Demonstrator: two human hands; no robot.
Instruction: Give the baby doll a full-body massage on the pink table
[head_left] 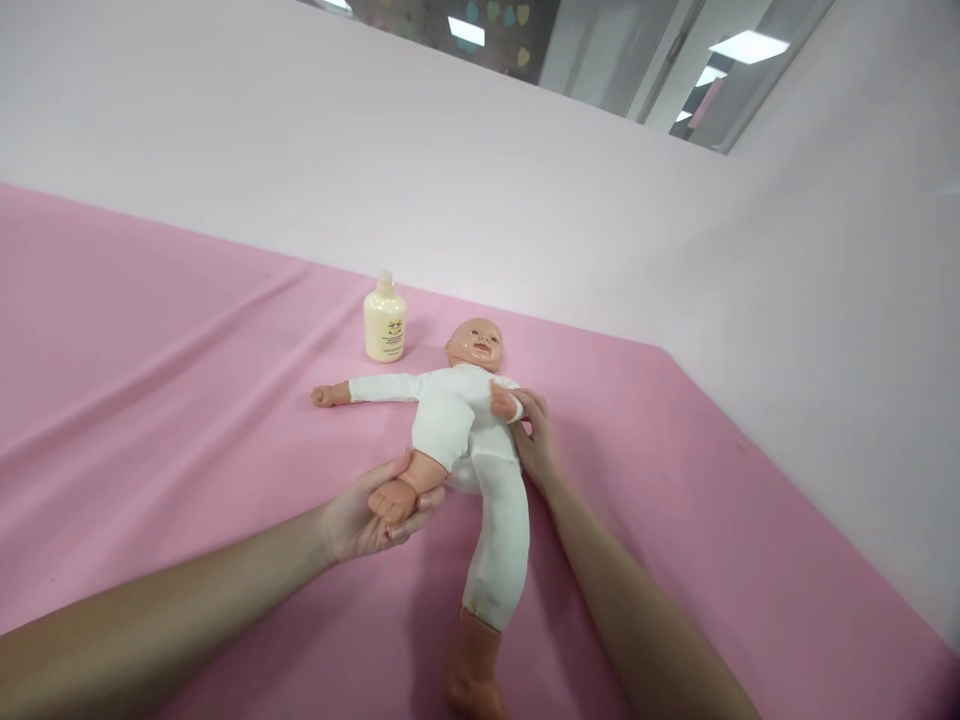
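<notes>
A baby doll in a white bodysuit lies on its back on the pink cloth, head toward the wall. My left hand cups one bare foot of the doll, its knee bent. My right hand rests against the doll's side, fingers by the doll's wrist. The doll's other leg stretches toward me, with its bare foot at the bottom edge. Its other arm reaches out to the left.
A cream lotion bottle stands upright on the cloth just left of the doll's head. A pale pink wall runs behind the cloth and along its right side.
</notes>
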